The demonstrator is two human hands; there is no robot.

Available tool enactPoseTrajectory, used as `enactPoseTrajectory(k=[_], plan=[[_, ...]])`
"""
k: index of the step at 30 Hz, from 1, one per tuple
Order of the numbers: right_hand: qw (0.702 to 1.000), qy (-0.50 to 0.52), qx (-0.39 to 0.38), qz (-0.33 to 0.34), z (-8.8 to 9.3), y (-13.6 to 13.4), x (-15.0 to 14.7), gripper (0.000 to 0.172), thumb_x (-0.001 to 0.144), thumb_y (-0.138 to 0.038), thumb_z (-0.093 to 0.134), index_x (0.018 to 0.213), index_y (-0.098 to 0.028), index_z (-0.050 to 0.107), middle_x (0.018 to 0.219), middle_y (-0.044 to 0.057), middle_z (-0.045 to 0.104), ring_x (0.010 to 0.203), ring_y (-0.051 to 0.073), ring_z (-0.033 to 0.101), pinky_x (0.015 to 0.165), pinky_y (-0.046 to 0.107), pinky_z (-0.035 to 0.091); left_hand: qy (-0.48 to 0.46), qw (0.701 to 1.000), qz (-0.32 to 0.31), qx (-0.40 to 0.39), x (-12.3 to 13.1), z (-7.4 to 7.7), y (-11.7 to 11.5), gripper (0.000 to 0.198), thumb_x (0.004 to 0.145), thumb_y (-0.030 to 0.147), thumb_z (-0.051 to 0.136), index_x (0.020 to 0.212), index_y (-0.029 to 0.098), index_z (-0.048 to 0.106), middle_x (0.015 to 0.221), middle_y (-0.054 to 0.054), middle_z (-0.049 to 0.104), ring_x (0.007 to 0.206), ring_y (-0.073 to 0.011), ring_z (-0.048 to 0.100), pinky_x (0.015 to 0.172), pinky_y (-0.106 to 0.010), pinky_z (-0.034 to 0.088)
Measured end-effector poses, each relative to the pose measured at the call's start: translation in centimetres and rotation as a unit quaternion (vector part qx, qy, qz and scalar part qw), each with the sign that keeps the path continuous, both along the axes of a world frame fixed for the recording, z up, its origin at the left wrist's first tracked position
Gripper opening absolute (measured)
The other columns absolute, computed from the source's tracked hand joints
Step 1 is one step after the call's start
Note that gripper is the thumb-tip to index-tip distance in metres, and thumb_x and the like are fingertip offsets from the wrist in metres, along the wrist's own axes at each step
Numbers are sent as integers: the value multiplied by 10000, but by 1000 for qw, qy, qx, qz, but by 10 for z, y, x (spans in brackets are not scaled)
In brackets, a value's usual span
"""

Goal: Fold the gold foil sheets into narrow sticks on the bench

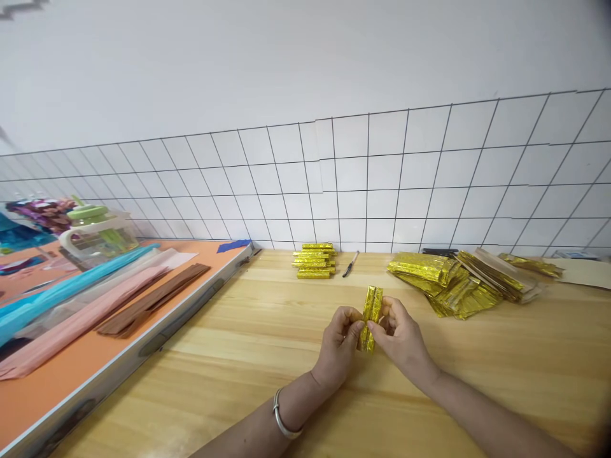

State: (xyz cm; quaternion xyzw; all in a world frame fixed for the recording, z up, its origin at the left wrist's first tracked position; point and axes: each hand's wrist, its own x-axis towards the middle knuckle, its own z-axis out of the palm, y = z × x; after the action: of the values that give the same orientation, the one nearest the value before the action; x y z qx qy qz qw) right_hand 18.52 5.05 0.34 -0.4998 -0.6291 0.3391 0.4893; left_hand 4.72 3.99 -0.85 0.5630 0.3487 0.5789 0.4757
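A narrow gold foil strip (pixel 373 301), creased along its length, is held upright over the wooden table (pixel 248 356). My left hand (pixel 338 343) pinches its left edge between thumb and fingers. On the opposite edge, my right hand (pixel 401 334) grips it with the thumb pressed at the front. Both thumbs nearly meet at the middle crease. Beyond the hands lies a small stack of folded gold foil strips (pixel 315 262). A larger heap of flat gold foil pieces (pixel 443 280) spreads to the right.
A pen (pixel 351 264) lies near the wall. At left, an orange-topped surface (pixel 86 362) with a raised edge carries brown paper strips (pixel 157 299), a pink roll (pixel 90 318), a blue roll (pixel 81 283) and a green-lidded clear jug (pixel 100 232). A tan sheet (pixel 587 272) lies far right.
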Motion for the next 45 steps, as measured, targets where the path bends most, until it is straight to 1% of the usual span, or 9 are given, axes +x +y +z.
enactPoseTrajectory(k=[7,13,17,20,27,33,40,42,45], plan=[[1000,-14,2,-6,0,1,2,457,733,-245,544,1172,-213,420,870,21,617,559,114,547,490,232,440,34,999,-5,4,-3,-7,2,174,881,335,476,878,164,510,695,20,458,553,-67,424,513,-193,374],[1000,9,-13,9,-1,1,5,410,753,-240,519,1156,-214,449,854,22,628,632,139,582,558,251,472,58,998,-2,-16,-3,-1,1,210,849,351,520,941,163,538,818,-16,538,690,-100,498,607,-210,421],[999,33,-13,27,-1,-1,4,391,768,-269,525,1149,-220,455,876,27,633,639,140,582,572,257,481,83,996,8,-31,-3,0,2,218,787,319,602,901,165,500,775,13,526,619,-75,472,566,-193,403],[998,46,-9,34,-3,0,6,390,771,-292,539,1145,-215,458,868,28,634,633,139,579,582,262,486,64,997,27,-33,-2,-1,5,214,751,276,627,843,168,467,735,29,507,624,-76,482,579,-192,413],[997,69,-12,37,-6,6,9,403,781,-343,554,1151,-213,461,880,44,643,707,167,604,616,279,496,-26,997,-24,-71,0,1,8,213,762,297,600,857,173,456,768,6,545,679,-101,535,613,-211,440],[997,60,-21,43,-10,7,10,405,783,-376,557,1146,-213,480,818,32,646,630,154,584,602,284,494,22,998,24,-62,-4,-2,10,184,784,310,581,867,157,521,801,-11,541,686,-101,517,615,-210,455],[997,45,-3,60,-2,2,10,371,833,-414,510,1139,-206,483,858,26,617,717,158,574,674,275,477,23,998,57,-18,-6,-10,13,152,805,259,564,895,179,472,826,3,519,735,-95,511,658,-204,442],[997,34,11,71,4,-1,10,330,855,-420,479,1098,-198,504,857,24,602,770,164,563,702,265,462,24,999,48,-10,-6,-10,12,139,821,261,551,892,177,467,818,4,509,722,-90,499,659,-204,435],[997,1,39,64,9,-5,10,275,879,-430,432,921,-185,552,804,18,574,758,162,531,678,243,436,17,1000,19,-9,-5,-8,8,159,834,301,543,894,174,468,802,4,500,685,-89,487,620,-205,430]])
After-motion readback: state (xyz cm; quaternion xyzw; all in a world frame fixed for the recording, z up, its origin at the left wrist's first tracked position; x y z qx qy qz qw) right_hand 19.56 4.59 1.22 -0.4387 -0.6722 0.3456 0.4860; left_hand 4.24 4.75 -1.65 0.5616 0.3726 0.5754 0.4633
